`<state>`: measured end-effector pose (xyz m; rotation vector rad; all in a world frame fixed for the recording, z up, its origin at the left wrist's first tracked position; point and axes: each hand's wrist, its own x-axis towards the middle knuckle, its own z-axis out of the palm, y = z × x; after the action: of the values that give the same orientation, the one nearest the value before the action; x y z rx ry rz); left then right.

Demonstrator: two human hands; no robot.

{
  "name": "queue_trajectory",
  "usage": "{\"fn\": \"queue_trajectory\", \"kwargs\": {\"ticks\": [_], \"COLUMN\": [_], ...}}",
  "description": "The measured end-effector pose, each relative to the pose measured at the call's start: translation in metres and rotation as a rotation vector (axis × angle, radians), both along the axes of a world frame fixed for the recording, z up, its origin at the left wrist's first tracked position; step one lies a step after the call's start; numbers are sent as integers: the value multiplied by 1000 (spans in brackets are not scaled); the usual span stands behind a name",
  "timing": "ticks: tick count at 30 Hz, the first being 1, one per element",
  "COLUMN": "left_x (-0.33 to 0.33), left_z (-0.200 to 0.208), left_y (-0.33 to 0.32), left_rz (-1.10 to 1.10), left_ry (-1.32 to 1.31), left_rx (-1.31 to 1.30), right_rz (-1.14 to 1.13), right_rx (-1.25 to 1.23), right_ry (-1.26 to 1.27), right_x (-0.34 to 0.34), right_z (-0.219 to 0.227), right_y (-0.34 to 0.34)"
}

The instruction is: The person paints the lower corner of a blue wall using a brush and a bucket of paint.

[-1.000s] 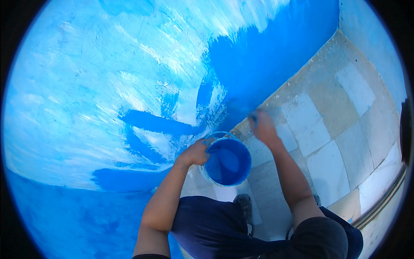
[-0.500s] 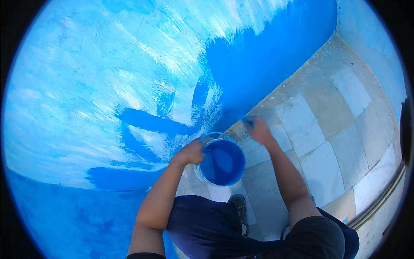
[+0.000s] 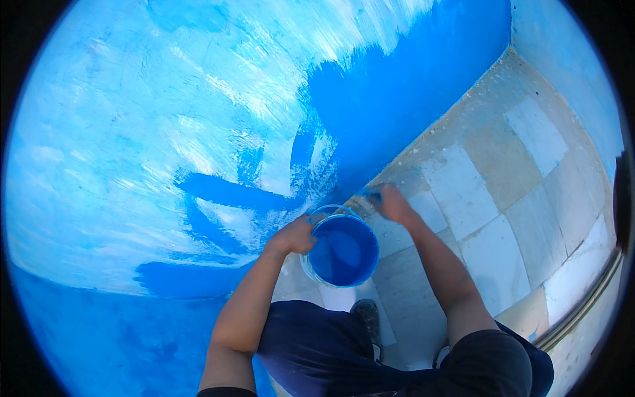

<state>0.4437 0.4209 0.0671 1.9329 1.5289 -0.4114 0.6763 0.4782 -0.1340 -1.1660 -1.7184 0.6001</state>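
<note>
My left hand (image 3: pixel 297 235) is closed on the rim of a bucket (image 3: pixel 306 267), holding it over the floor in front of my legs. Blue paint (image 3: pixel 347 248) fills the lower part of the bucket, and its thin handle arcs up on the far side. My right hand (image 3: pixel 394 204) grips a paintbrush (image 3: pixel 373 190), mostly hidden by the fingers and smeared by motion. The brush is low at the foot of the wall, just beyond the bucket. Fresh deep blue paint (image 3: pixel 390 92) covers part of the wall (image 3: pixel 119 132), with loose strokes left of it.
Pale and grey tiles (image 3: pixel 463 182) cover the floor, meeting the painted wall along a slanting edge. Another light blue wall (image 3: pixel 562 59) rises at the far right. Near the right edge runs a dark rail-like strip (image 3: pixel 579 311). My shoe (image 3: pixel 366 317) stands below the bucket.
My right hand has moved slightly left and nearer with the brush, toward the bucket. The bucket in my left hand has barely shifted.
</note>
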Motion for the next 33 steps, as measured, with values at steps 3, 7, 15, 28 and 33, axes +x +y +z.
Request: {"fn": "queue_trajectory", "kwargs": {"ticks": [3, 7, 15, 28, 33], "left_x": [4, -11, -5, -51, -68], "left_z": [9, 8, 55, 83, 69], "left_y": [-6, -13, -28, -95, -103], "left_rz": [16, -7, 299, 306, 180], "left_ry": [57, 38, -61, 44, 81], "left_rx": [0, 104, -64, 162, 201], "right_rz": [-27, -442, 160, -227, 199], "right_rx": [-208, -179, -139, -172, -196], "right_ry": [238, 475, 38, 231, 43], "right_x": [42, 44, -49, -97, -98], "right_z": [33, 42, -15, 12, -4], "right_y": [26, 29, -46, -59, -75]}}
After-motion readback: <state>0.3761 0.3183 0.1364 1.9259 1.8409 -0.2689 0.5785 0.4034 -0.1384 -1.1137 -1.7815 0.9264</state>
